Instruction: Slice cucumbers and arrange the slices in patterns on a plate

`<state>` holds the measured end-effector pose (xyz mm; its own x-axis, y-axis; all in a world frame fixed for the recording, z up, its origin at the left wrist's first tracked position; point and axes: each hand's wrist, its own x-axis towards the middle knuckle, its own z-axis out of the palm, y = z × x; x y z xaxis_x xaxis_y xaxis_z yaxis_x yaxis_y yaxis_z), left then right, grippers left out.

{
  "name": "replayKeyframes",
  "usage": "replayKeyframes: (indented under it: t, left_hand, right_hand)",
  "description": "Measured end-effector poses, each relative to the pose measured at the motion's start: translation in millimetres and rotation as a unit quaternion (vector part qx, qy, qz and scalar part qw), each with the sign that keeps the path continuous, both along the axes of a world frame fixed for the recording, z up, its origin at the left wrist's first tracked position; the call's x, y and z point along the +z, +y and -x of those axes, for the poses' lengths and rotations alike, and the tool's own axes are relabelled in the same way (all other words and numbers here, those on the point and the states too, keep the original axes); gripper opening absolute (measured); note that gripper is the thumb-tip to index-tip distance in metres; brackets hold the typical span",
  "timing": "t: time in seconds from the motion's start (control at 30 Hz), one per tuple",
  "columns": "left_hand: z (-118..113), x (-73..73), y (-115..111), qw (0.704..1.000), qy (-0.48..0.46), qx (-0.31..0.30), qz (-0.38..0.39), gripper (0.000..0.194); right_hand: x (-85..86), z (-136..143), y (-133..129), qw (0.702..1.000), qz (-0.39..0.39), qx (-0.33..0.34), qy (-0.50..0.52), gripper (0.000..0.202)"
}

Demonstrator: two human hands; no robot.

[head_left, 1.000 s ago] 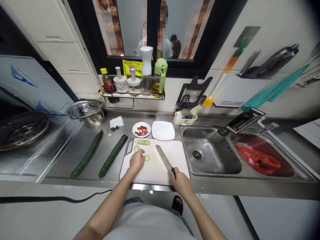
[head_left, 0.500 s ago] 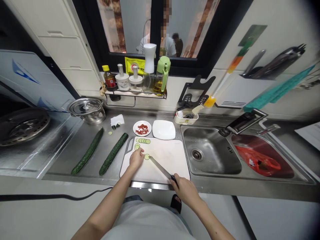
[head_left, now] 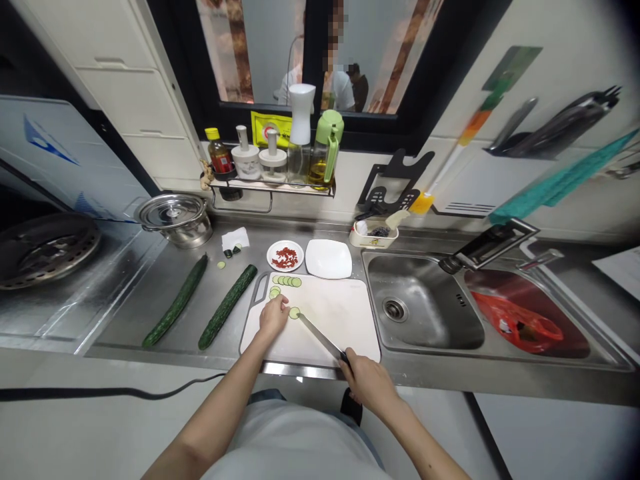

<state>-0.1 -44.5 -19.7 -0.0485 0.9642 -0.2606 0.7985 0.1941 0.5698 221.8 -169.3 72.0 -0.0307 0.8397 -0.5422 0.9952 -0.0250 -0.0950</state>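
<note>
My right hand (head_left: pixel 370 379) is wrapped around the dark handle of a kitchen knife (head_left: pixel 320 335). The blade slants up and left over the white cutting board (head_left: pixel 345 307), its tip at a single cucumber slice (head_left: pixel 295 313). Just left of that slice, my left hand (head_left: pixel 275 316) rests low over the board, fingers bent and slightly apart, with nothing visible in them. Beyond its fingertips lie a few cucumber slices (head_left: pixel 275 292). An overlapping row of cucumber slices (head_left: pixel 287 281) lies near the board's far left corner.
Two whole cucumbers (head_left: pixel 227 308) lie left of the board. Behind it stand a plate of chopped red pieces (head_left: pixel 285 256) and a white square plate (head_left: pixel 329 259). A double sink (head_left: pixel 425 300) is at right, a lidded steel pot (head_left: pixel 175 220) at left. A condiment rack (head_left: pixel 273 187) hangs above.
Both hands and the knife stay nearly where they were. The view has shifted very slightly.
</note>
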Motion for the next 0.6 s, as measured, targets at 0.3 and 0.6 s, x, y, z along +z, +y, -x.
replayKeyframes:
  t: [0.3,0.6]
  left_hand:
    - [0.9,-7.7,3.1,1.000,0.016,-0.004,-0.009,0.022]
    - [1.5,-9.1,4.2,1.000,0.011,-0.006,-0.014,0.020]
  right_hand:
    - [-1.5,-1.3,5.0,1.000,0.013,0.014,-0.010,0.027]
    - [-5.2,-1.9,7.5,1.000,0.003,0.023,-0.004,0.027]
